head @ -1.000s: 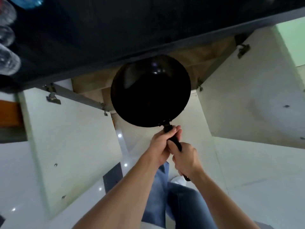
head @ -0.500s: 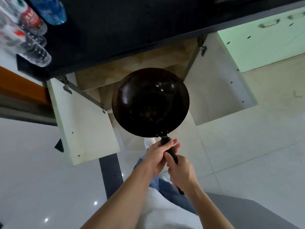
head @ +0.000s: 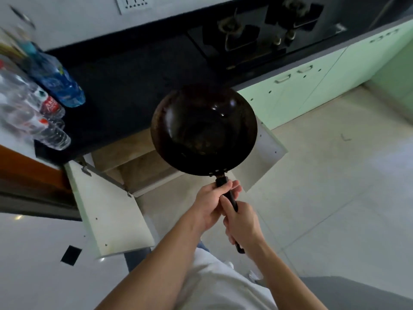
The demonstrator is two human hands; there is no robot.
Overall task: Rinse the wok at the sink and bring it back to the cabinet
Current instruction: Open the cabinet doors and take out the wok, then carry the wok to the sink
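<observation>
- Pale tiled kitchen floor (head: 335,175) fills the right of the frame; a black stone countertop (head: 134,70) with a black gas hob (head: 263,34) crosses the top.
- Clear plastic water bottles (head: 44,113) stand at the upper left.
- Below the counter, a low cabinet (head: 138,157) stands open, its white doors (head: 111,211) swung out.
- At centre frame, the round black steel wok (head: 203,130) is in the air before that opening, hollow side up.
- The left hand (head: 207,206) wraps the black handle (head: 231,199) just behind the bowl; the right hand (head: 243,227) grips it further back.
</observation>
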